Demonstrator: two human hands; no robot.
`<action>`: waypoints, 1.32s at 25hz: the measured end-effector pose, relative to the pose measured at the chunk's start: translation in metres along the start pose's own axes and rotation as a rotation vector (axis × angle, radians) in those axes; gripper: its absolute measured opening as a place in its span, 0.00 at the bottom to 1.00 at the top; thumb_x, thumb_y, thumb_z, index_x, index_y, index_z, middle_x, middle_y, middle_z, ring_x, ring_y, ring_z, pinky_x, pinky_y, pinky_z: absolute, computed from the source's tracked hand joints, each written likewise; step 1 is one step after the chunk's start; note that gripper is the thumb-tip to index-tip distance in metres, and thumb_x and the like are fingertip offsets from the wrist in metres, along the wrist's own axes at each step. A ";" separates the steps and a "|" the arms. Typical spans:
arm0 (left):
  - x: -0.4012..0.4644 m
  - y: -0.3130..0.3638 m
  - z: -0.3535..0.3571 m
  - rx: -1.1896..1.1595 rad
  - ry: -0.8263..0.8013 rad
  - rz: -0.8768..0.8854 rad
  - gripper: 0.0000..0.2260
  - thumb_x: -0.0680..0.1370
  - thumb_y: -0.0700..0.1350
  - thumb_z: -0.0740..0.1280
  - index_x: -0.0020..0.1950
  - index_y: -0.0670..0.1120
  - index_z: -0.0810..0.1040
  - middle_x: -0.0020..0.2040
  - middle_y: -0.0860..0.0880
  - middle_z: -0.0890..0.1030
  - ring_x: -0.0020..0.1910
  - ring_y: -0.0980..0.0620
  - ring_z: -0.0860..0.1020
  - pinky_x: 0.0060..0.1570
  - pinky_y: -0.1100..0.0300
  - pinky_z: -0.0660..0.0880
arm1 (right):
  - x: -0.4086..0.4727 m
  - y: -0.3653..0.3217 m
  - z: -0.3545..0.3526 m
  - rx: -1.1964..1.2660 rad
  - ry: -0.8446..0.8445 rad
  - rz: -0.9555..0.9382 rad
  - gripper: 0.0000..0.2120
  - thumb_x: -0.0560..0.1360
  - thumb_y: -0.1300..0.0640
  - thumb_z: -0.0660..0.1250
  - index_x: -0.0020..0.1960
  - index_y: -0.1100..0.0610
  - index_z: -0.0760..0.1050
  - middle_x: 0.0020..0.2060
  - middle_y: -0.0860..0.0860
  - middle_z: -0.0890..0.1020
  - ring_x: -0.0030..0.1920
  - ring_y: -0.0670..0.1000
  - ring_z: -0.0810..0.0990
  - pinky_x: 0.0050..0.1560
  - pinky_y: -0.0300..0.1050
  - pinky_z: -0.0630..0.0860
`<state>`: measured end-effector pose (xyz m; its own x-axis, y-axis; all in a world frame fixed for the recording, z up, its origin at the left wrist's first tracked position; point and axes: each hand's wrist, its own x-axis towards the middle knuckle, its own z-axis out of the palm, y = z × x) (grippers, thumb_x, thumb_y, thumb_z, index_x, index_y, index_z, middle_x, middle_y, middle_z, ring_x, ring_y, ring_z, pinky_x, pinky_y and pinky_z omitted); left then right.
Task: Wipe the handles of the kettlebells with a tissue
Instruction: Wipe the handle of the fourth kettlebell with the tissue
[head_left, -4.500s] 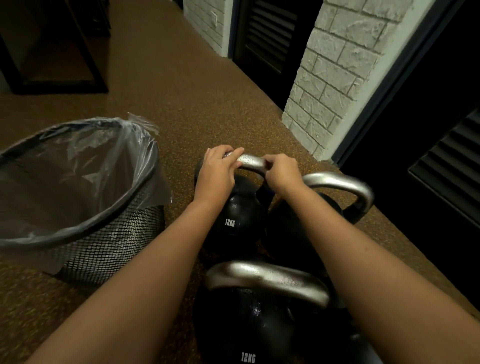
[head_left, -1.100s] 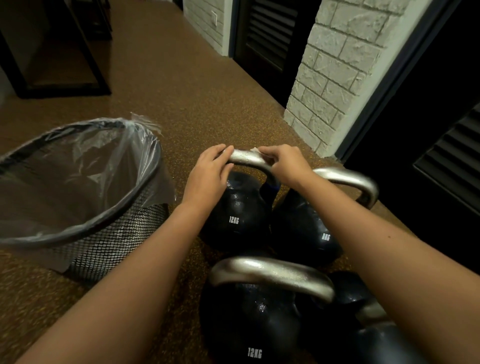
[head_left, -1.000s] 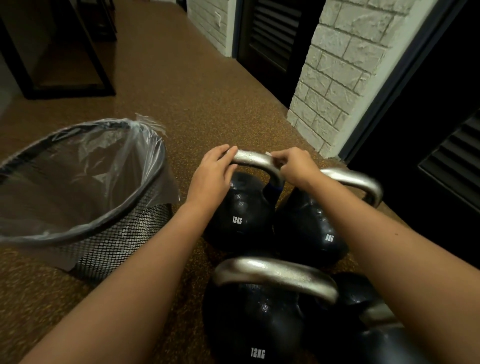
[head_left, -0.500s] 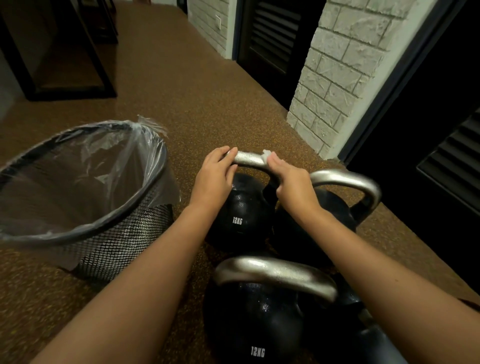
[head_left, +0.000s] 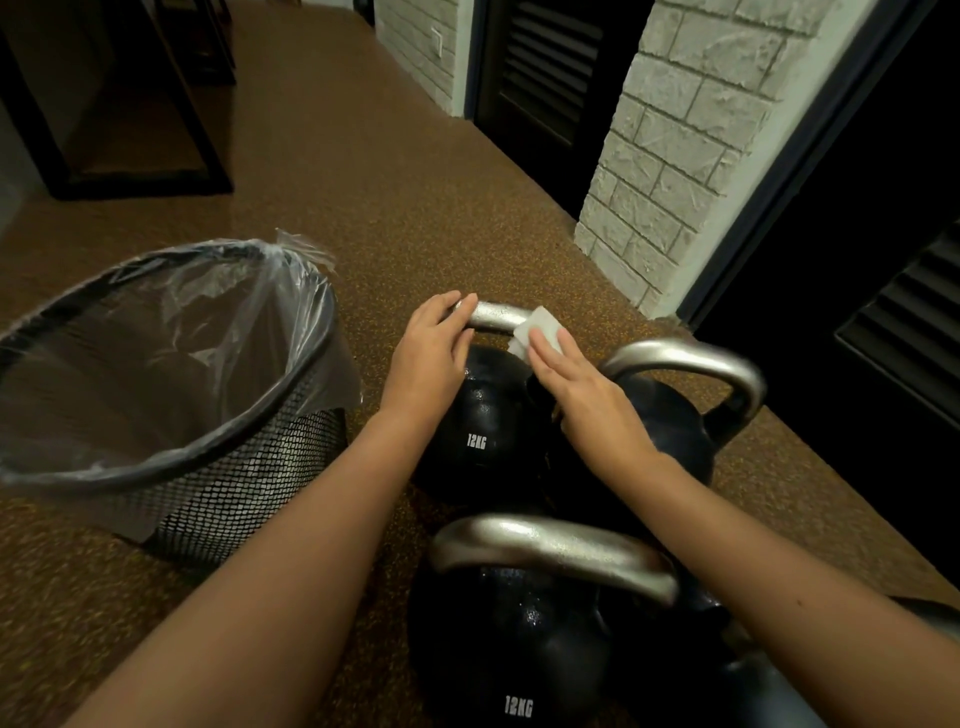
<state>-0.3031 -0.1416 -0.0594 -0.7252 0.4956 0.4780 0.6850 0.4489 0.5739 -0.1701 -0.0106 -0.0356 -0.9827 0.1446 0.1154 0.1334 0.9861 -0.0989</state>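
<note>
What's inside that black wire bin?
The wire bin is lined with a clear plastic bag. No rubbish shows inside, but the bottom is dark and partly hidden by the near rim.

There are three black kettlebells with silver handles plainly visible: one (head_left: 483, 431) just beside the bin (head_left: 249, 467), one (head_left: 670, 431) behind it from the bin, one (head_left: 514, 644) nearest the camera. A fourth (head_left: 769, 691) shows only partly. One bin, one tissue (head_left: 540, 327), two hands.
</note>
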 end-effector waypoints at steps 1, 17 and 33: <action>0.000 -0.001 0.001 0.002 0.003 0.006 0.17 0.79 0.39 0.62 0.68 0.44 0.71 0.67 0.45 0.72 0.68 0.49 0.67 0.66 0.63 0.61 | 0.004 -0.001 0.000 -0.017 0.013 -0.015 0.33 0.75 0.71 0.56 0.76 0.54 0.52 0.76 0.45 0.50 0.77 0.51 0.46 0.70 0.47 0.65; 0.000 -0.002 0.001 0.010 0.005 -0.001 0.18 0.79 0.40 0.62 0.69 0.45 0.70 0.67 0.46 0.71 0.68 0.50 0.66 0.65 0.63 0.60 | 0.009 0.018 0.005 -0.396 0.087 -0.237 0.22 0.74 0.64 0.52 0.65 0.62 0.73 0.69 0.54 0.71 0.69 0.63 0.67 0.69 0.55 0.62; -0.001 0.002 0.000 -0.013 0.007 -0.025 0.18 0.79 0.40 0.61 0.70 0.45 0.70 0.68 0.46 0.70 0.69 0.51 0.65 0.65 0.64 0.59 | 0.041 -0.007 -0.004 0.962 0.187 0.865 0.21 0.77 0.65 0.57 0.68 0.54 0.70 0.63 0.55 0.76 0.57 0.54 0.74 0.58 0.41 0.69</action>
<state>-0.3009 -0.1418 -0.0590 -0.7425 0.4794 0.4679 0.6658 0.4509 0.5945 -0.2110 -0.0116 -0.0261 -0.5825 0.7842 -0.2137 0.4877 0.1268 -0.8638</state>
